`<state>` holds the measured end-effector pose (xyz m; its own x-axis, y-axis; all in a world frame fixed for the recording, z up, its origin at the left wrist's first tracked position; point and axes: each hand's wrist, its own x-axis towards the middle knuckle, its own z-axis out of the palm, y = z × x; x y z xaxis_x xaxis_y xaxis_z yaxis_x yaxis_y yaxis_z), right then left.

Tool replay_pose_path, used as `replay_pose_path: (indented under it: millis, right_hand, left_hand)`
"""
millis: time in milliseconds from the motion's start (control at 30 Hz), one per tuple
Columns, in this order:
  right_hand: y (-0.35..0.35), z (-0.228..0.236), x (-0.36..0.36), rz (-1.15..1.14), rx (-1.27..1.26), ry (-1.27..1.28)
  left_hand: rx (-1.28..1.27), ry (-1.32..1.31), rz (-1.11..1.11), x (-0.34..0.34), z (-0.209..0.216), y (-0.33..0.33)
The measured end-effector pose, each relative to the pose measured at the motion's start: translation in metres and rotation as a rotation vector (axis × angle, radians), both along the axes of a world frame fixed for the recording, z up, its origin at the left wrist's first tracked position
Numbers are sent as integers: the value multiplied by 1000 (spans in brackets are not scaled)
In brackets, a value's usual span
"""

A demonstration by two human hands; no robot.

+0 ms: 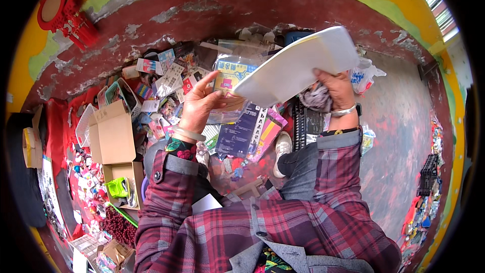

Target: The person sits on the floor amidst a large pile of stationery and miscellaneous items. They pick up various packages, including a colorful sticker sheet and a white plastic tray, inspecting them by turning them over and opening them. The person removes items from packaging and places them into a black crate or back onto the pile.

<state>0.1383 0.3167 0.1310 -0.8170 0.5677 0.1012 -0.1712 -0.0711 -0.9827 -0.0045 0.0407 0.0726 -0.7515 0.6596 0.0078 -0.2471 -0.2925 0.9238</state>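
A smooth, slightly bowed white sheet is held up in front of me, tilted with its right end higher. My right hand grips its lower right edge, fingers closed round it. Just beneath that hand is a crumpled grey patterned cloth; whether the hand holds it too I cannot tell. My left hand is raised by the sheet's lower left corner, index finger stretched out and fingers apart. Behind it lies a clear plastic bag with a yellow and blue printed card. A dark blue printed package lies lower down.
An opened cardboard box with a bright green item stands at left. White baskets and heaped small packages surround it. A black crate is by my right leg. A white plastic bag lies farther right.
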Motion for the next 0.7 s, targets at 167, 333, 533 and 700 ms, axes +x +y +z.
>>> replay_pose_path:
  millis: [167,333,533,700]
  right_hand:
    - [16,-1,3,-97,-205,222]
    - [21,-2,1,-209,-173,182]
    - [15,-2,-1,-165,-212,331]
    - [13,-3,-1,-134,-218,368]
  left_hand:
    - [-137,-25,52,3,1,2]
    - [-288,-68,9,-3,-1,-2]
    - [-302,-19,0,-3,-8,-4]
    - [-324,69,-26,-2,-9,-3]
